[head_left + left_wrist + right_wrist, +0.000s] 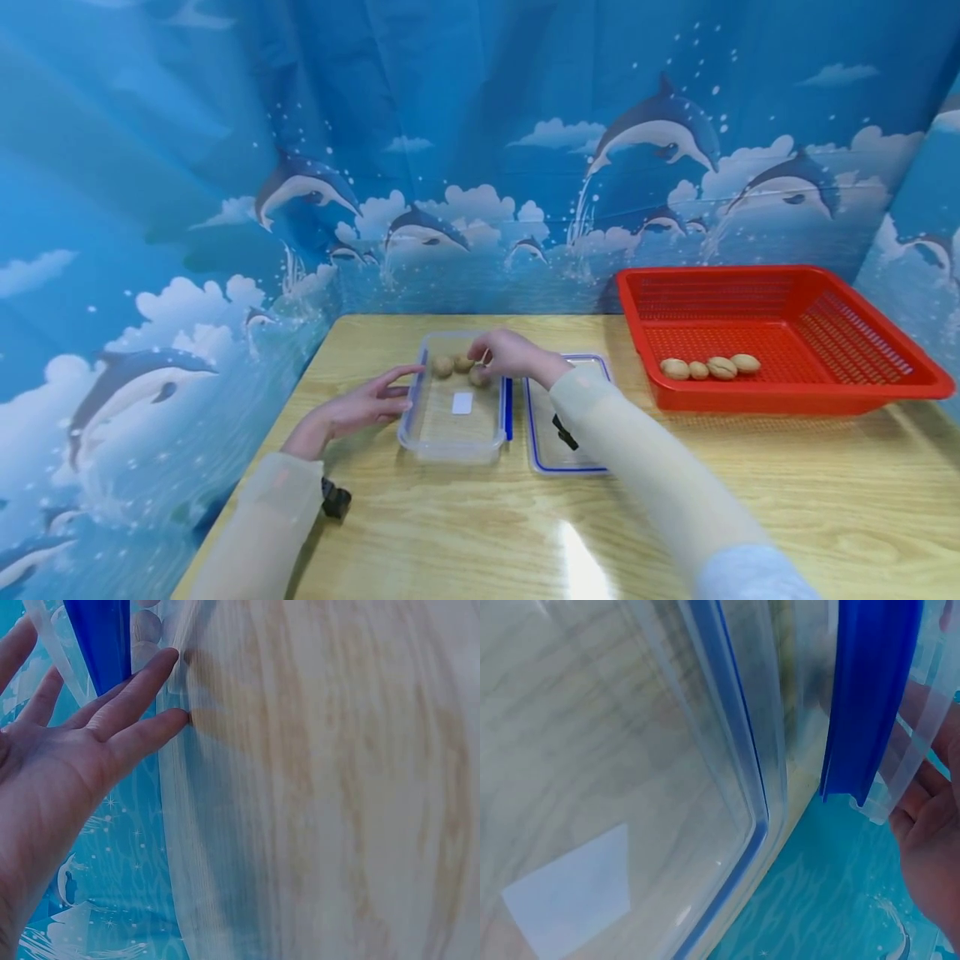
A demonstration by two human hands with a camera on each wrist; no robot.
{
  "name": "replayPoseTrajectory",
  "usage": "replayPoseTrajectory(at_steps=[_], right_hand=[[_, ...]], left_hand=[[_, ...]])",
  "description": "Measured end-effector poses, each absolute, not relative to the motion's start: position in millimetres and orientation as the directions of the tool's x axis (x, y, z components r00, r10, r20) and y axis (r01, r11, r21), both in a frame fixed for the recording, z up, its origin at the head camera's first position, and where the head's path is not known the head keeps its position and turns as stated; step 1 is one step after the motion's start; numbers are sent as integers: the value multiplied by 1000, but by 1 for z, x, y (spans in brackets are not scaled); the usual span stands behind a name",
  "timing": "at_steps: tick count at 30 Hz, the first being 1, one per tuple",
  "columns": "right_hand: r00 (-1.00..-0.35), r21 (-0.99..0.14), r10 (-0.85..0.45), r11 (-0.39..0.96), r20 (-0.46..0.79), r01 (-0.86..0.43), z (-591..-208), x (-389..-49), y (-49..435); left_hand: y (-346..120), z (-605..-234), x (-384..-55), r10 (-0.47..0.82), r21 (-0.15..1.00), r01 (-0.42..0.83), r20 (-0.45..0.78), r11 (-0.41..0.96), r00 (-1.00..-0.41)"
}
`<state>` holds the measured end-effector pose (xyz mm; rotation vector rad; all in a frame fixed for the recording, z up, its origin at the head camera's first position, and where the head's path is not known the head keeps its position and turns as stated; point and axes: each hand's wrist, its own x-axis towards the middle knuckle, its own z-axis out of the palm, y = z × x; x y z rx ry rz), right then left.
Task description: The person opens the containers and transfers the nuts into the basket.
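A clear plastic container [450, 437] stands on the table, with brown walnuts [442, 367] grouped toward its far end. Reaching in over the right wall, my right hand [513, 354] has bent fingers that pinch a walnut [463, 362]; the grip is partly hidden. Another walnut [478, 377] lies just below that hand. My left hand [363, 406] is at the container's left wall, its fingers spread and their tips at the side. In the left wrist view, the left hand's fingers [139, 694] look extended. The right wrist view shows the right hand [930, 817] behind a blue latch [870, 690].
Right of the container lies its clear lid [551, 450] with a blue seal, partly under my right forearm. A red perforated basket [802, 396] sits at the back right with several pale walnuts [722, 368] along its front side. A dolphin-print curtain [480, 150] hangs behind the table.
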<state>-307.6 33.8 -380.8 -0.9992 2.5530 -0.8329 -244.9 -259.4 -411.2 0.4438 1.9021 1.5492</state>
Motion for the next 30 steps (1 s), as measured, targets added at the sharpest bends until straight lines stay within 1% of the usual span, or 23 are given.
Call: replayPoseTrajectory(at_steps=[8,11,16,20,23,26,30], right_hand=[[-711,-551,-703,603,-24,-577,-385,-304,27],[-695,-559,-719,584,-21,-588,-387,-301,21],[-678,-604,-735,553,-28,-574,-389,-295,11],[-697,-651,-715,555,-55,-518,-390,-294,7],[-722,-658,-689,573,-63,-489,-390,-295,6],[-736,-637,-674,595,-64,-490,-391,-297,6],[-722,-572,-689,618,-63,-540,-395,-298,5]], left_hand=[[-258,-410,-246,616,958,-143,-270,247,-740],[-258,-410,-245,611,957,-152,-275,246,-742],[-258,-410,-244,608,956,-151,-276,250,-744],[-258,-411,-244,610,958,-141,-269,250,-745],[-258,-411,-244,613,959,-136,-263,247,-745],[-258,-411,-244,614,960,-134,-261,245,-745],[-258,-411,-244,617,962,-137,-258,238,-743]])
